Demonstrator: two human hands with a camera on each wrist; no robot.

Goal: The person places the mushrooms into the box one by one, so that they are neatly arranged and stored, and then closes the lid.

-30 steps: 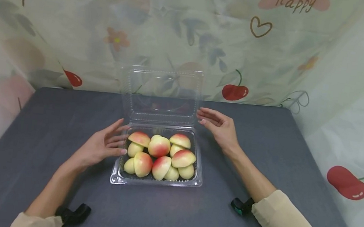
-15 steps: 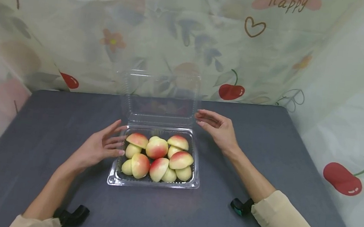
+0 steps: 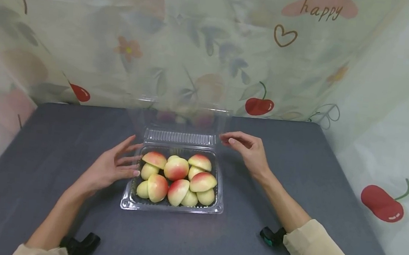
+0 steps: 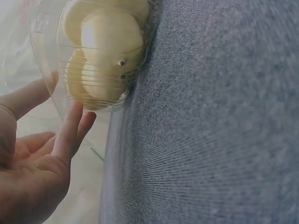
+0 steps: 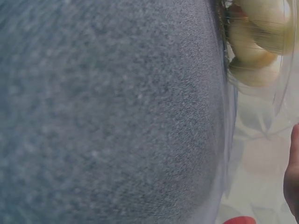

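Observation:
A clear plastic clamshell box sits on the table, its lid swung up and leaning back at the hinge. Inside lie several mushroom-shaped pieces, pale yellow with red-blushed domed caps; their material is unclear. My left hand is at the box's left side, fingers extended, the fingertips against or very near its rim and wall. In the left wrist view the spread fingers reach the clear wall. My right hand hovers by the lid's right edge near the hinge, fingers loosely bent; contact with the lid cannot be made out.
Dark grey cloth covers the table. Behind it hangs a pale curtain printed with cherries, flowers and lettering. Black wrist cameras sit on both forearms.
The lid has tilted farther back, away from me, and its top edge now appears lower. My right hand's fingers have dipped slightly. The left hand stays at the box's left side.

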